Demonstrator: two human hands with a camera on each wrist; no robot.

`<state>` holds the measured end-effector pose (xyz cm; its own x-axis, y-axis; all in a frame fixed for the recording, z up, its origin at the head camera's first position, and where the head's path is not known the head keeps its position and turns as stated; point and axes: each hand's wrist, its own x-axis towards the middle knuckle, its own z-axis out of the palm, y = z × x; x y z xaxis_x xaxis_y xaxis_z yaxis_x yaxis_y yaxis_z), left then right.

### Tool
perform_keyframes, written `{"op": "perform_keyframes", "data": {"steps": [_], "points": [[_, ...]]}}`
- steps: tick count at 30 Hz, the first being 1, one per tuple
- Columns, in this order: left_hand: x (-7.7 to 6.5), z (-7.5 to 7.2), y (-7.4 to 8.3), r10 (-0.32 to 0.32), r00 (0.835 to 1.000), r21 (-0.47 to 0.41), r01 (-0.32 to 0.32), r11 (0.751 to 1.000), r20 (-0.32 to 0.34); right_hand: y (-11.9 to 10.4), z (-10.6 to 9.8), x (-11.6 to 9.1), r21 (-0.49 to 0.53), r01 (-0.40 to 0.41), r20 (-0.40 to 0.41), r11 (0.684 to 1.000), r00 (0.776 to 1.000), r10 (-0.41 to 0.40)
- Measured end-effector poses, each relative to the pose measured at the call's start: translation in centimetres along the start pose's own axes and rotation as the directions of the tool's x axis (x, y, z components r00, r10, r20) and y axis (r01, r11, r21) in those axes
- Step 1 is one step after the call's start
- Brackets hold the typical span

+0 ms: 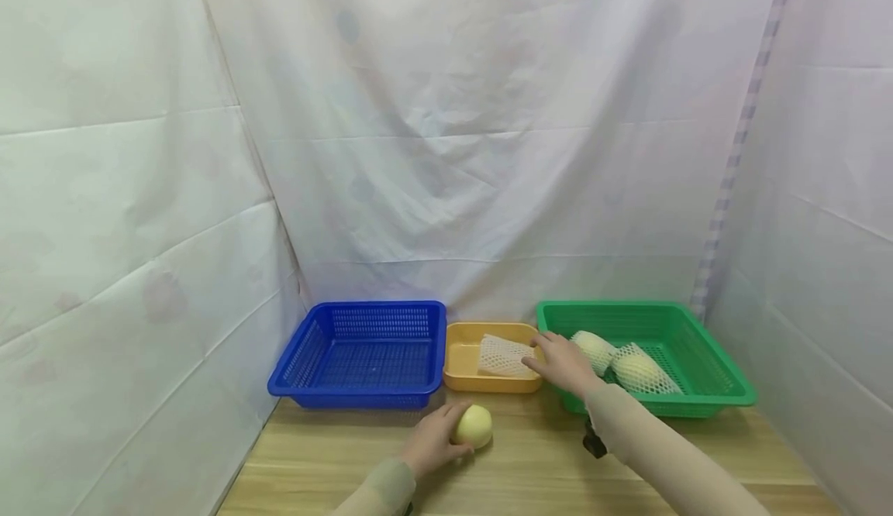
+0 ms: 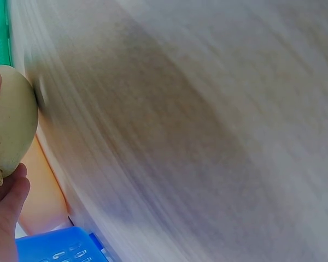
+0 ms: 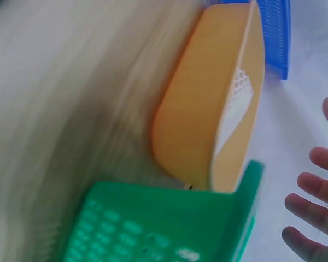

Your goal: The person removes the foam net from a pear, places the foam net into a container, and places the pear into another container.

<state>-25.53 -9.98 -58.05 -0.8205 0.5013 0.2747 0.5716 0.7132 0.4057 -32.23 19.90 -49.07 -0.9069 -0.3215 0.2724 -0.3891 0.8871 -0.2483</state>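
One pear point(image 1: 476, 427) could roll away if the left hand point(image 1: 436, 438) gripping it slackens; the empty right hand point(image 1: 563, 362) spreads near netting point(image 1: 498, 356).

The left grip point(image 1: 434, 440) hides one side of its fruit point(image 1: 477, 428); the left wrist view crops both, and the counter point(image 2: 175, 142) beside them blurs. The right grip point(image 1: 565, 362) covers part of the green basket point(image 1: 698, 404); the right wrist view cuts off that palm, and beside it the tray point(image 3: 199, 93) hides part of the net point(image 3: 235, 106).
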Motion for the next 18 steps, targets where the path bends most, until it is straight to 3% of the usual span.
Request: {"op": "perform_keyframes", "data": {"steps": [6, 18], "points": [[0.0, 0.4, -0.1, 0.014, 1.000, 0.000, -0.014, 1.000, -0.014, 0.9, 0.4, -2.2, -0.083, 0.001, -0.078, 0.997, 0.997, -0.007], [-0.1, 0.0, 0.2, 0.017, 1.000, -0.006, -0.017, 1.000, -0.018, 2.5, 2.2, -5.9, -0.153, -0.072, -0.116, 0.986, 0.992, 0.054]]}}
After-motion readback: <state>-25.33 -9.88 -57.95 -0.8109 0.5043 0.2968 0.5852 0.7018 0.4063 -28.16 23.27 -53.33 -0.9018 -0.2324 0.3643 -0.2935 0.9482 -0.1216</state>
